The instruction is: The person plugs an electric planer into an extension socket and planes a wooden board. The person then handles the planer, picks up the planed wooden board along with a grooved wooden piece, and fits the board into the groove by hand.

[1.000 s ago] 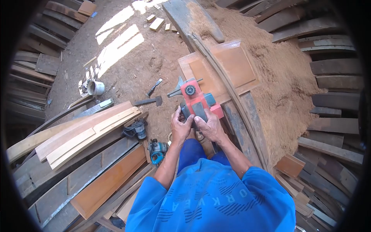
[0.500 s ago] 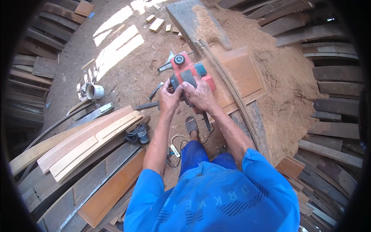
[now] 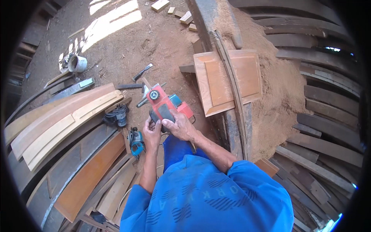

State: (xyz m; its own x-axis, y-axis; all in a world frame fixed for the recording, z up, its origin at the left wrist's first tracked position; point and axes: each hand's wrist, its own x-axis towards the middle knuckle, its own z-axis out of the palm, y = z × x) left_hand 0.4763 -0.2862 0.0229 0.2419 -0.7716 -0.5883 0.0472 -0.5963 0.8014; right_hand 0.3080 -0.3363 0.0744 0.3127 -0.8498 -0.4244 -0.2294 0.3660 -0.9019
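Observation:
A red electric planer [image 3: 164,106] with a black round knob is held in front of my body, above my thighs. My right hand [image 3: 181,125] is closed around its near end, thumb on the dark grip. My left hand [image 3: 152,132] is closed against the near left corner of the planer, with its fingertips partly hidden. To the right, a raised-panel wooden board [image 3: 249,79] lies across the bench [image 3: 232,127], with a long narrow strip [image 3: 228,69] over it. Neither hand touches the board.
Sawdust [image 3: 280,89] is heaped right of the bench. Stacked planks [image 3: 328,96] line the right side; pale boards [image 3: 73,123] lie at left. Power tools [image 3: 136,142] sit by my left arm. A hammer [image 3: 143,72] and a white bucket [image 3: 78,64] are on the ground.
Both hands have brought the planer closer to my body and left, away from the panelled board. The view has shifted, and more of the board now shows.

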